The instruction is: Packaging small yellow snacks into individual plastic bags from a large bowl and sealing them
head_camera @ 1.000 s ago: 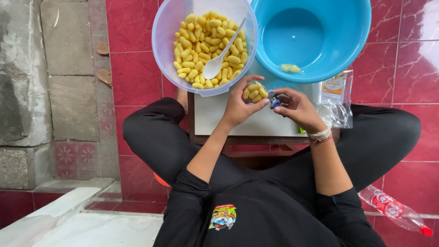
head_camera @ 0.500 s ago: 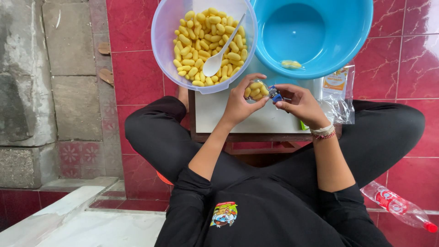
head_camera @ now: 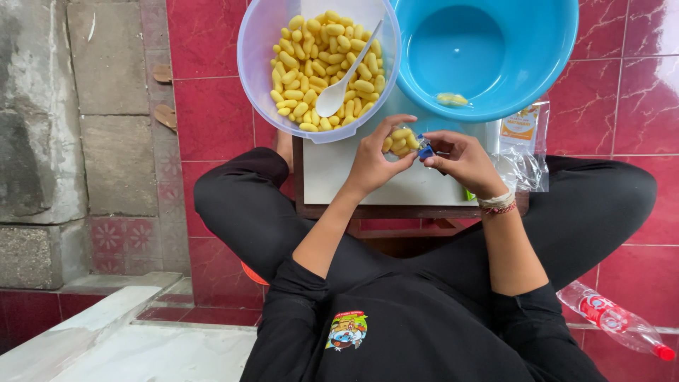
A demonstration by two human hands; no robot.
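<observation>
a seated person's left hand [head_camera: 371, 164] cups a small clear packet of yellow snacks [head_camera: 402, 139] over a low white table [head_camera: 339, 173], fingers curled around it, while the right hand [head_camera: 463, 159] pinches a small blue piece [head_camera: 424, 148] at the packet's edge, below a pale bowl [head_camera: 258, 64] of yellow snacks and a blue basin [head_camera: 537, 78]

- Left hand [head_camera: 373, 164]: sat a little lower and further left than 1.0 s ago; now raised slightly toward the pale lilac plastic bowl [head_camera: 256, 64], thumb stretched out over the small clear bag of yellow puffed snacks [head_camera: 400, 139]
- Right hand [head_camera: 461, 157]: fingers have spread a little; the small blue clip-like piece [head_camera: 424, 148] at its fingertips shows more plainly beside the bag than before
- Bag of snacks: turned slightly in the grip, more of the yellow pieces visible now
- Whole view has drifted a touch; the bowls sit marginally lower in frame
</observation>
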